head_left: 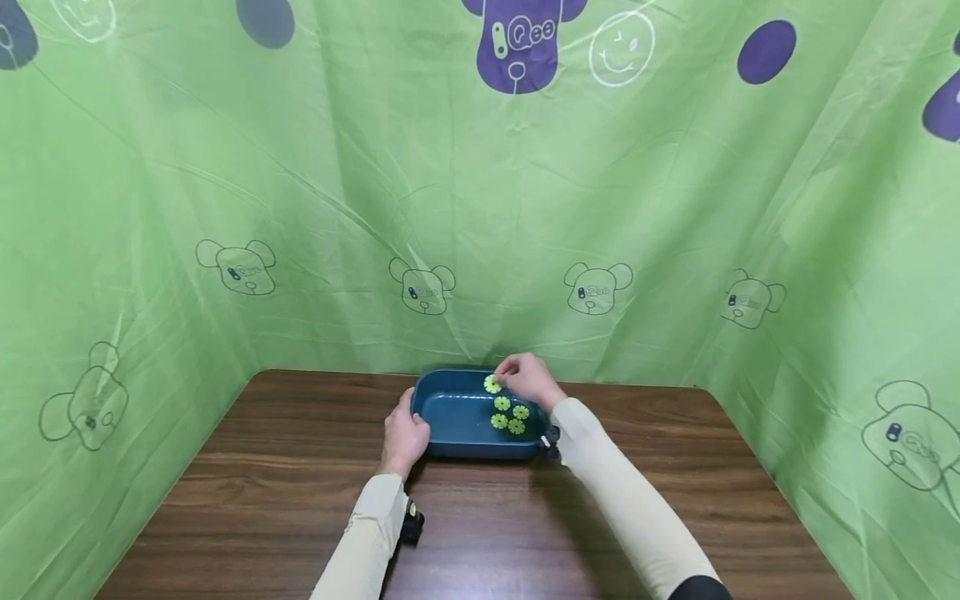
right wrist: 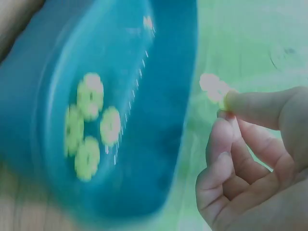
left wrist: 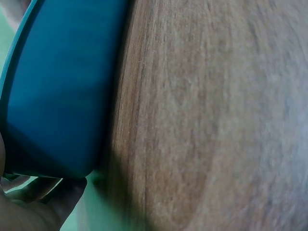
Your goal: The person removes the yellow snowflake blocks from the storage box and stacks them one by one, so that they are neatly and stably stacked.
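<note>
A dark blue rectangular basin (head_left: 453,417) with rounded corners stands on the table. At its left end my left hand (head_left: 406,432) grips the wall, thumb at the rim and fingers around the outside; the left wrist view shows those fingers (left wrist: 45,202) against the basin's end. Over the back right rim, my right hand (head_left: 528,379) pinches a small yellow-green flower-shaped piece (right wrist: 211,85) between thumb and forefinger. Several matching flower-shaped pieces (head_left: 500,422) lie apart from the held one, grouped on the right part of the basin's floor.
Under the basin is a brown wood-grain table (head_left: 300,483). A green cloth (head_left: 510,208) printed with bears hangs close behind the table and along both sides. Dark devices sit at both wrists, the left one (head_left: 412,523) over the table.
</note>
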